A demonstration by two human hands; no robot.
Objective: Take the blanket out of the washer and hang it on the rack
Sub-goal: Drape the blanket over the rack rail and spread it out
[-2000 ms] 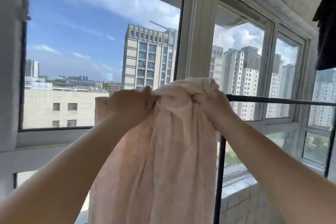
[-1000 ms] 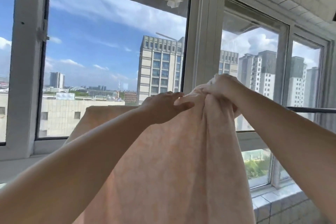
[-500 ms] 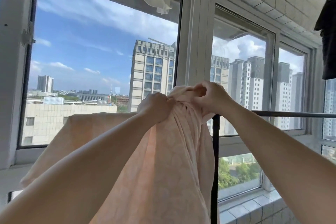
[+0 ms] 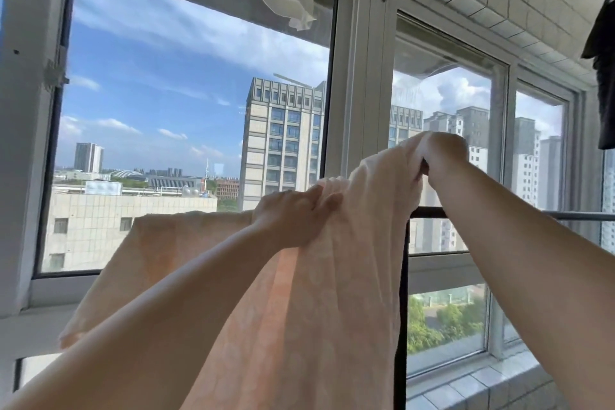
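The blanket (image 4: 316, 293) is draped over the rack (image 4: 429, 212), bunched near its left post. The right hand (image 4: 442, 160) clenches a gathered fold and lifts it above the bar, probably to carry it along and spread the cloth. The left hand (image 4: 293, 213) grips the blanket lower, likely steadying it against sliding off.

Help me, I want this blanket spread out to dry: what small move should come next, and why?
Probably draw the right hand rightward along the rail, pulling fabric with it. The blanket is bunched between both hands near the rack's post; the right hand holds a gathered fold above the rail, the left hand holds the cloth beside it, and the rail to the right is bare.
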